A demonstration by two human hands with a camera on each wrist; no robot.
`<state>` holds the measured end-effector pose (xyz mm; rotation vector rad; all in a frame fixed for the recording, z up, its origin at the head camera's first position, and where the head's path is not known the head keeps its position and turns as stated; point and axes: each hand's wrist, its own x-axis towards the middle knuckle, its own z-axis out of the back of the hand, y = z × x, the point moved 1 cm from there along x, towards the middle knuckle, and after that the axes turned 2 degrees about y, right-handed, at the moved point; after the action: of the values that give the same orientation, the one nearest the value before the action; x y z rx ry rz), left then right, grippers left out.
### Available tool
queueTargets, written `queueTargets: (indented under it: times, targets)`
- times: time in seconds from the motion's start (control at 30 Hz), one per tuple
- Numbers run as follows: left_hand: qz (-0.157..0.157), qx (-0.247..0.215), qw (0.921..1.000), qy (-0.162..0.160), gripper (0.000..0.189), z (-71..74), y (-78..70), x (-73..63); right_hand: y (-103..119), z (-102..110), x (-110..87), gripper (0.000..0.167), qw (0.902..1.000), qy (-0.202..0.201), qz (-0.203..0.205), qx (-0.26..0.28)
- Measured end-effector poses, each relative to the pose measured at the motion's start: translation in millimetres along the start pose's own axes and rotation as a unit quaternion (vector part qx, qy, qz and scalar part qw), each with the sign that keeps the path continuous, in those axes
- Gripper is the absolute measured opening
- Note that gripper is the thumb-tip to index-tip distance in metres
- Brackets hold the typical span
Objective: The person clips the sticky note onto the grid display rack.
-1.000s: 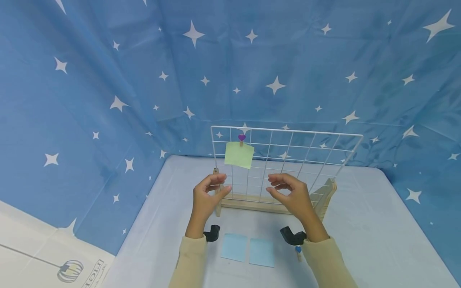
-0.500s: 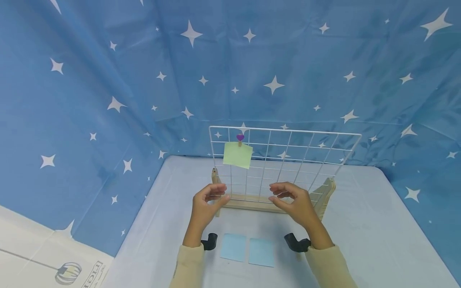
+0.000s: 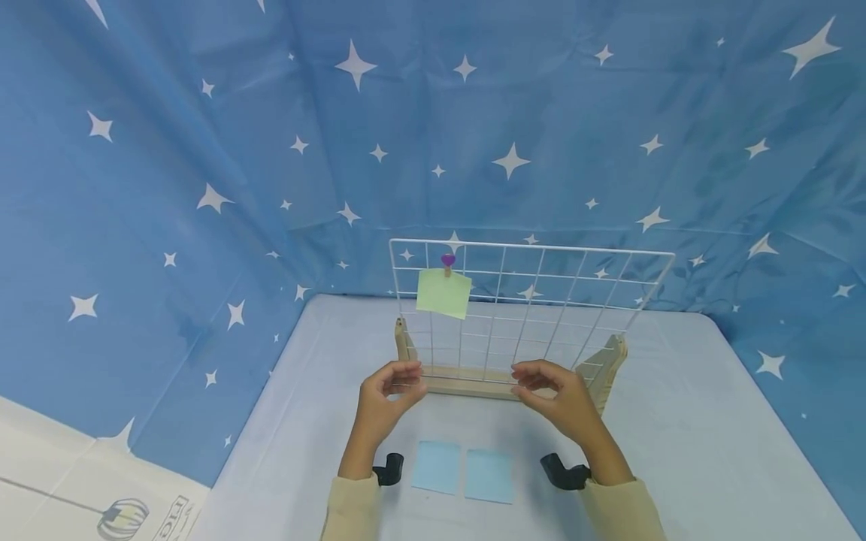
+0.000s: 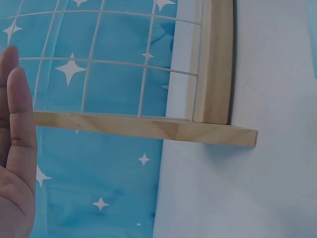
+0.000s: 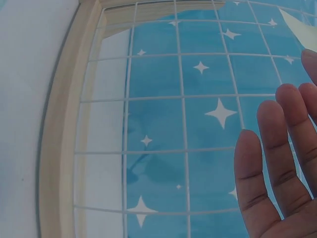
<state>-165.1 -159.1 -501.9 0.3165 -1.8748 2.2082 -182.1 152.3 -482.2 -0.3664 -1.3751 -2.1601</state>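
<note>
My left hand (image 3: 383,402) is raised over the table, fingers loosely bent and thumb apart, with nothing between them. Across from it, the right hand (image 3: 558,394) is held the same way and also holds nothing. Both are nearest to a white wire grid (image 3: 534,274) on a wooden stand (image 3: 467,385). On the grid's upper left hangs a light green sticky note (image 3: 443,293) under a clothespin with a purple heart (image 3: 448,261). Two light blue sticky notes, a left one (image 3: 436,466) and a right one (image 3: 489,476), lie side by side on the table between the forearms.
The table (image 3: 710,436) has a pale cover. Behind it hangs a blue curtain (image 3: 541,98) with white stars. A black wrist mount sits on each wrist, left (image 3: 389,469) and right (image 3: 564,473). A white printed sheet (image 3: 81,481) is at the lower left.
Both hands have drawn back from the grid toward the body and spread slightly apart. A blue-heart clothespin seen earlier by the right forearm is now hidden. The pinned green note stays on the grid.
</note>
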Motion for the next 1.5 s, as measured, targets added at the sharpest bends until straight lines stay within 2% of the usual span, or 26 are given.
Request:
queueTargets:
  times: [0.23,0.53,0.67,0.9,1.3,1.5]
  targets:
    - [0.001,-0.002,1.0000,-0.003,0.034,2.1,11.1,-8.9,-8.5,4.0,-11.6,0.032,0.9999,-0.014,-0.002,0.006]
    - [0.051,-0.013,0.9986,0.006,0.033,3.3,20.5,-17.3,-22.2,9.0,-27.7,0.032,0.9993,-0.031,0.006,0.021]
    - [0.074,-0.016,0.9971,0.008,0.034,2.5,26.4,-23.4,-27.2,9.1,-36.3,0.032,0.9993,-0.030,-0.012,0.020]
    - [0.094,-0.022,0.9953,0.010,0.032,-0.2,35.7,-30.5,-32.3,10.8,-48.2,0.032,0.9985,-0.041,-0.035,0.007]
    - [0.141,-0.010,0.9898,0.018,0.031,-3.7,46.3,-40.2,-41.8,12.0,-66.7,0.029,0.9937,-0.028,-0.105,-0.027]
    - [0.154,-0.007,0.9877,0.025,0.032,-4.6,53.7,-46.0,-47.3,12.2,-75.7,0.028,0.9929,-0.029,-0.113,-0.026]
